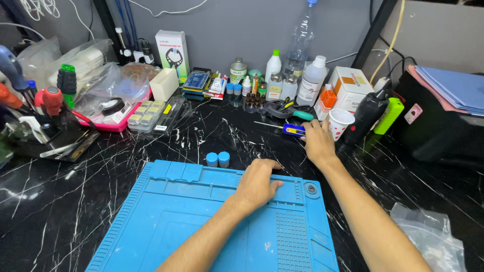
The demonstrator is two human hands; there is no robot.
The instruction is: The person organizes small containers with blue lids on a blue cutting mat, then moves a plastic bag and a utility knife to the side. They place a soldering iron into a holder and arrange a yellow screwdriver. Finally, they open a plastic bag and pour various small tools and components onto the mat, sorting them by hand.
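Note:
My left hand (pixel 257 182) rests palm down on the far edge of a blue silicone work mat (pixel 171 221), fingers loosely curled and holding nothing. My right hand (pixel 317 141) reaches past the mat onto the black marble table (pixel 101 171). Its fingers touch the blue and yellow handle of a small screwdriver (pixel 291 129) that lies flat with its thin shaft pointing left. A white paper cup with red dots (pixel 340 122) stands just right of that hand. Whether the fingers are closed around the handle is hidden.
Two small blue caps (pixel 218 159) sit beyond the mat. Bottles, jars and boxes (pixel 282 75) crowd the back wall. A tool holder with screwdrivers (pixel 45 116) is at left, a black and green tool (pixel 373 113) at right, a plastic bag (pixel 433 242) near right.

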